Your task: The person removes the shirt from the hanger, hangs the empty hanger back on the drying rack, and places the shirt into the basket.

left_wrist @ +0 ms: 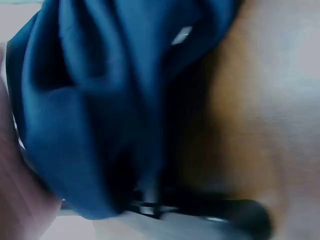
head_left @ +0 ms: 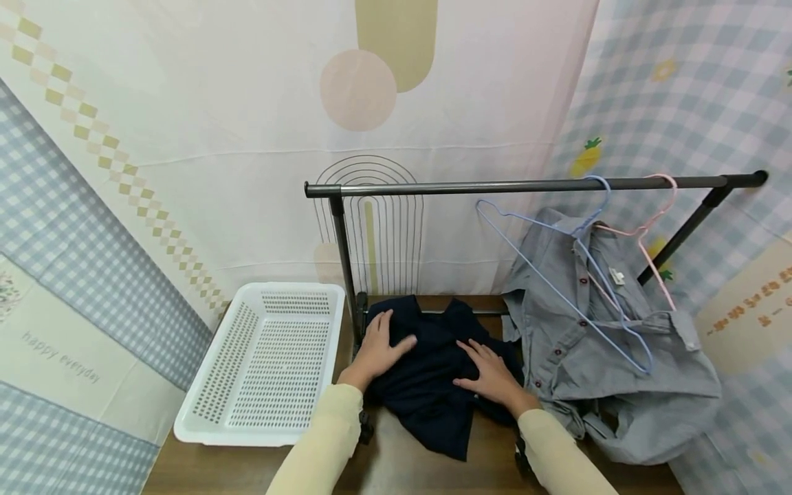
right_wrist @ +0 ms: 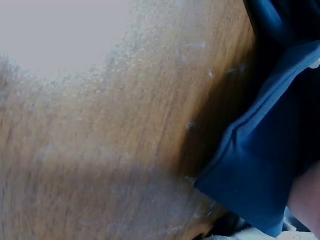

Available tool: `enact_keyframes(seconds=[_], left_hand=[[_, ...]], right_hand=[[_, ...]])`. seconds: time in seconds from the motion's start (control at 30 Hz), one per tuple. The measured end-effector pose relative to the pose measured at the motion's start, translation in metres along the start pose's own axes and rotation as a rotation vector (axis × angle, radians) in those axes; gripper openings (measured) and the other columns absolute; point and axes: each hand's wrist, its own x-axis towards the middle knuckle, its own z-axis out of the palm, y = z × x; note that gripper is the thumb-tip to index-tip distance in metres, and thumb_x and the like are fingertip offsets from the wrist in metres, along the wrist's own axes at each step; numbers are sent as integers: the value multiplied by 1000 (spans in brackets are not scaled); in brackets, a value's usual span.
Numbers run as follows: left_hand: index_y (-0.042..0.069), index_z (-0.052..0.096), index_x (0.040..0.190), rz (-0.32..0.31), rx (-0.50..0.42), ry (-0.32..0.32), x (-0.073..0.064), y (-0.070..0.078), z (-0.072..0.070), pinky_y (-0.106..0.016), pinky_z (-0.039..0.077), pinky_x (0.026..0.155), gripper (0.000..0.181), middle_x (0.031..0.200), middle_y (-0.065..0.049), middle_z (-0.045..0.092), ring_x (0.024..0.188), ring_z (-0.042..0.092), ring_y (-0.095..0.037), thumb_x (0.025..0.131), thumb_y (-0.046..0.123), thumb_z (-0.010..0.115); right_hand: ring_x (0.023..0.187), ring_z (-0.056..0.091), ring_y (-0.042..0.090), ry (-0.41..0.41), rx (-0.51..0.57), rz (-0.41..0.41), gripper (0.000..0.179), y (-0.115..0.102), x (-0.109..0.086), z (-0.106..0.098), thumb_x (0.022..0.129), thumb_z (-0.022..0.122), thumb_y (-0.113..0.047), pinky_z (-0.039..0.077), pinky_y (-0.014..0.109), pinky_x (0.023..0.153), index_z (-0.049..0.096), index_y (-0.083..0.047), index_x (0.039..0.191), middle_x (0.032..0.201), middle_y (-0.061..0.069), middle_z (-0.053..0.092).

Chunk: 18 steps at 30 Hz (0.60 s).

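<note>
A crumpled navy garment (head_left: pixel 427 385) lies on the wooden table between the posts of a clothes rack. My left hand (head_left: pixel 380 349) rests on its left part, fingers extended and thumb spread. On the right side, my right hand (head_left: pixel 493 375) lies over the cloth with its fingers spread loosely. Loose folds of the navy garment (left_wrist: pixel 85 130) hang beside my left hand (left_wrist: pixel 20 195) in the blurred left wrist view. In the right wrist view, a pointed corner of the garment (right_wrist: pixel 255 180) stands up near the edge of my right hand (right_wrist: pixel 307 200).
A white perforated basket (head_left: pixel 185 419) stands to the left. The rack's dark rail (head_left: pixel 445 188) crosses beyond my hands, bearing a blue hanger (head_left: pixel 526 260) and a pink hanger (head_left: pixel 643 230). A grey buttoned shirt (head_left: pixel 625 371) hangs and bunches at the right.
</note>
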Motion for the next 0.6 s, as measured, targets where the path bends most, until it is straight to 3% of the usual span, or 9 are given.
enact_keyframes(seconds=[0.1,0.2,0.4,0.6], left_hand=[[6,25,164,-39,-27,25,15,4,-6,-59,29,122,73,166,-26,26,153,29,-43,108,49,46],[9,30,162,-72,-11,-1,28,8,-11,-61,31,121,61,165,-29,28,151,30,-48,110,33,48],[14,22,166,-148,66,-128,41,11,-5,-64,28,121,69,167,-31,19,152,23,-55,107,29,56],[3,23,163,-177,126,-113,46,11,4,-57,43,113,78,158,-32,37,141,46,-48,102,25,67]], right_hand=[[150,27,55,6,5,-6,90,2,-1,0,88,73,-62,22,81,112,36,-24,162,167,21,29],[150,26,55,-3,12,-6,91,2,0,0,88,73,-62,21,81,112,37,-24,162,168,21,28],[151,25,55,-18,22,1,91,0,0,-1,88,72,-63,20,81,112,36,-25,162,168,20,27],[149,27,56,-22,30,14,91,-2,0,-4,87,73,-63,23,82,110,37,-26,162,168,21,27]])
